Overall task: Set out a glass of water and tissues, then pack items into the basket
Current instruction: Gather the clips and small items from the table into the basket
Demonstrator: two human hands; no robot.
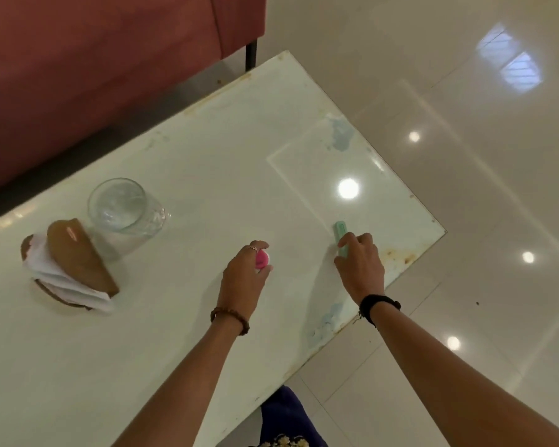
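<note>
Pale tabletop (207,162) by my red sofa (94,59); left grip (244,272) clasps pink thing (261,258), right grip (360,266) pinches green stick (340,232) right of glass (123,206).

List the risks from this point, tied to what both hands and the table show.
1. The right hand grips the green item near the table edge; a slip might drop it on the floor.
2. The left hand, gripping the pink item, may knock the glass or tissue holder if it swings that way.

A white tabletop (207,175) marked with rust-brown stains was seen. A pink item (261,259), a mint-green item (340,230), white tissues (50,269) in a brown holder (78,253) and a red sofa (94,59) were shown.
</note>
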